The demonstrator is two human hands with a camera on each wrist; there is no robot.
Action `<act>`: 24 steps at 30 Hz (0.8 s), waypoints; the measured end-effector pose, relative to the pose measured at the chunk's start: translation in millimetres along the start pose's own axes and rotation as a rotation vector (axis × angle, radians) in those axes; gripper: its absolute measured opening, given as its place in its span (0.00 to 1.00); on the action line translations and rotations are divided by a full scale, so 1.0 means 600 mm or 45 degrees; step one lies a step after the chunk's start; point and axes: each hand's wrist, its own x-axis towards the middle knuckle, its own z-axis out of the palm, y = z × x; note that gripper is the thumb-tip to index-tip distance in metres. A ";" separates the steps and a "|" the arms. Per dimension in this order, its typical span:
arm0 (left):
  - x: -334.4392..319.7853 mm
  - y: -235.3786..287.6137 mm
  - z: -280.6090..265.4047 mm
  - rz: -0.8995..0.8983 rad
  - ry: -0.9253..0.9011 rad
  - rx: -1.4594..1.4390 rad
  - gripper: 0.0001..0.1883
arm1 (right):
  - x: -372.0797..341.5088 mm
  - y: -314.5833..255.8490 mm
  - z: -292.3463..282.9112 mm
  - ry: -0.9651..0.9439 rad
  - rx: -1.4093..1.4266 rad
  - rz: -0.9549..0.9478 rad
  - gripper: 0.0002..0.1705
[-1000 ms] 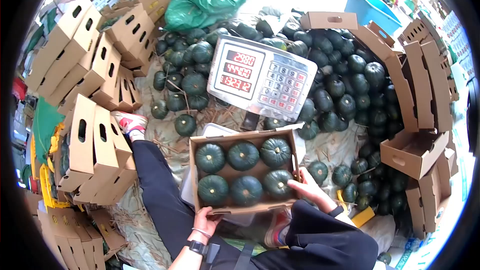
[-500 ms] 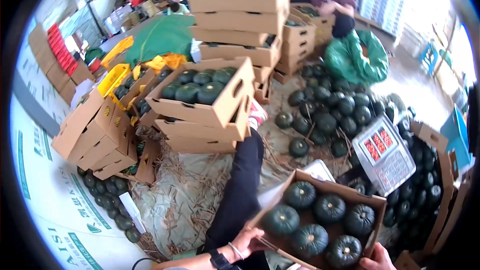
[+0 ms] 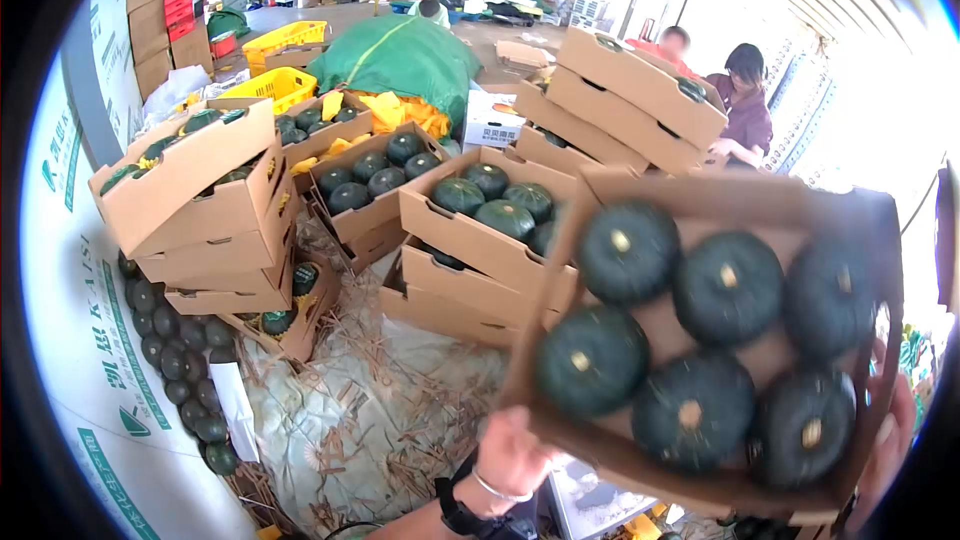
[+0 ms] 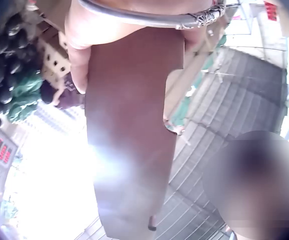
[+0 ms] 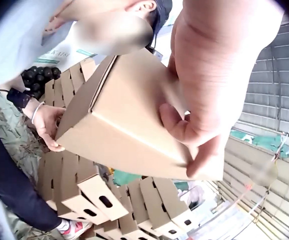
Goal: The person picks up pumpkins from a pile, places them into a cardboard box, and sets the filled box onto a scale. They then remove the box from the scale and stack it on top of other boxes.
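Note:
A cardboard box (image 3: 600,430) holding several dark green pumpkins (image 3: 728,288) is raised at the right of the head view, tilted. My left hand (image 3: 512,455) grips its near left corner, a bracelet and a dark watch on that wrist. On the box's right side is my right hand (image 3: 885,430), partly hidden behind the wall. In the right wrist view, the right hand (image 5: 204,115) has curled fingers at the hand hole of the box (image 5: 134,115). The left wrist view shows the left hand (image 4: 129,25) with fingers on both sides of the cardboard.
Left of the raised box stands a stack of pumpkin boxes (image 3: 470,285), with taller stacks (image 3: 640,90) behind and another stack (image 3: 215,230) at the left. Straw litters the floor sheet (image 3: 370,430). Two people (image 3: 745,110) sit at the back right. A scale platform (image 3: 600,500) lies below.
The filled box has risen from low at the scale, with both hands on it, and now appears larger. The head view has swung left toward the stacked boxes.

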 end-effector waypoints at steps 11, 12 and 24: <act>0.205 0.434 0.229 0.884 0.040 0.429 0.33 | 0.002 0.227 -0.124 0.331 -0.277 0.403 0.22; 0.235 0.474 0.231 0.955 0.051 0.451 0.31 | -0.051 0.291 -0.196 0.355 -0.370 0.491 0.20; 0.415 0.773 -0.005 1.142 1.153 1.057 0.33 | -0.419 0.304 -0.211 0.578 -0.750 1.274 0.18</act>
